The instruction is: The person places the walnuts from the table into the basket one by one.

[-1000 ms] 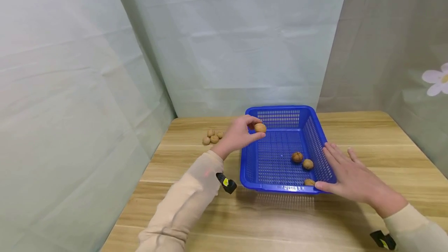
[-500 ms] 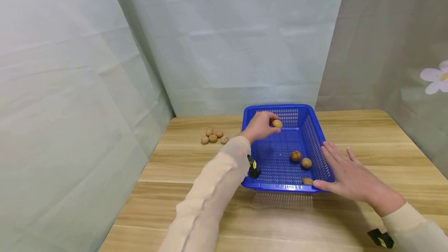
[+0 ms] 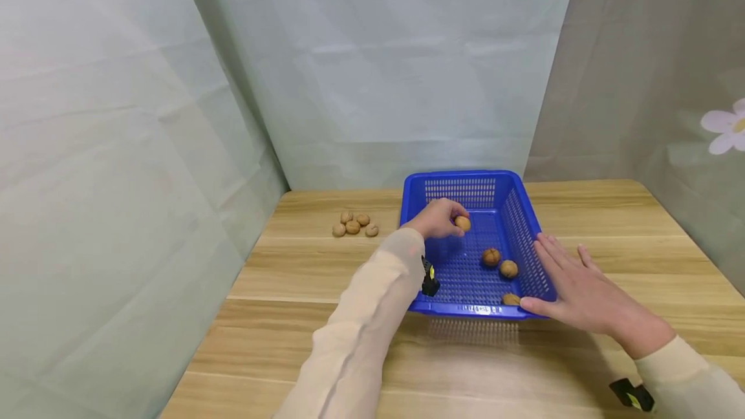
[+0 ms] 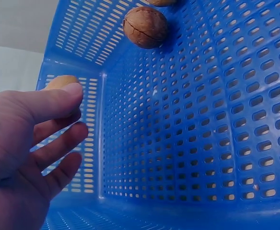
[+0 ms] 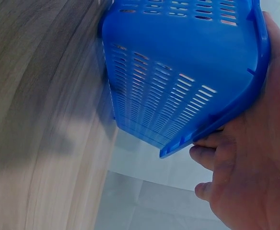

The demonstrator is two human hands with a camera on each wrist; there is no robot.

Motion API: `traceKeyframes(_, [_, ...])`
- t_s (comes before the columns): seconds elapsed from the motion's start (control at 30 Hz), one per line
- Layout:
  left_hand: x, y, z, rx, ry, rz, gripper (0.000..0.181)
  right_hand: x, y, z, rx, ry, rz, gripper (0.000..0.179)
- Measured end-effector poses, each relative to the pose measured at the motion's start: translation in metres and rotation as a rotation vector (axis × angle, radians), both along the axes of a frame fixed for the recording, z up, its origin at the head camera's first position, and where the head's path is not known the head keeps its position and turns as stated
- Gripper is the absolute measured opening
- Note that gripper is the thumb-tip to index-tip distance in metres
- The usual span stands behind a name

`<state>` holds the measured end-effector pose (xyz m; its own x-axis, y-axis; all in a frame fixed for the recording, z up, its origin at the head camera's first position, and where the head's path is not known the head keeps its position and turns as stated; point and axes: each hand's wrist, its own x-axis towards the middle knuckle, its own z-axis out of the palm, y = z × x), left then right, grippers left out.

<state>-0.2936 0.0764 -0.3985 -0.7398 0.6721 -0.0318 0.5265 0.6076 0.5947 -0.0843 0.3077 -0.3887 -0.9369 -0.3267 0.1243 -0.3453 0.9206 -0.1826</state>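
My left hand (image 3: 438, 218) reaches inside the blue plastic basket (image 3: 473, 310), above its floor. Between thumb and fingers it pinches a light-brown walnut (image 3: 462, 224); in the left wrist view the thumb partly covers this walnut (image 4: 62, 81). Three more walnuts lie on the basket floor: a darker one (image 3: 491, 257), a paler one (image 3: 509, 269) beside it, and one (image 3: 511, 299) by the front right corner. With fairly straight fingers, my right hand (image 3: 584, 291) rests on the basket's right rim, its thumb at the front corner. The right wrist view shows the palm against the rim (image 5: 255, 91).
Several walnuts (image 3: 352, 227) sit in a loose cluster on the wooden table (image 3: 279, 277), left of the basket. Pale cloth (image 3: 378, 83) hangs behind the table and along its left side. A grey-brown cloth with a white flower hangs at right.
My left hand has carried the walnut rightward over the basket's left rim, then lowered it inside. My right hand stays on the rim, and the other walnuts keep their places.
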Motion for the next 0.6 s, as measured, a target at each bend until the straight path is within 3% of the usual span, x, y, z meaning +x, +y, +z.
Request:
traceKeyframes(0.23, [-0.0004, 0.0040, -0.0063, -0.050, -0.026, -0.072, 0.038, 0.0010, 0.0009, 0.0000, -0.006, 0.005, 0.000, 0.102])
traceKeyframes(0.4, [0.0002, 0.0050, -0.0084, -0.044, -0.026, -0.072, 0.035, 0.0017, 0.0012, -0.0008, -0.012, -0.006, -0.002, 0.102])
traceKeyframes(0.6, [0.0031, 0.0015, 0.0013, 0.034, -0.033, -0.062, 0.036, 0.0003, 0.0015, -0.0010, -0.016, -0.025, -0.001, 0.102])
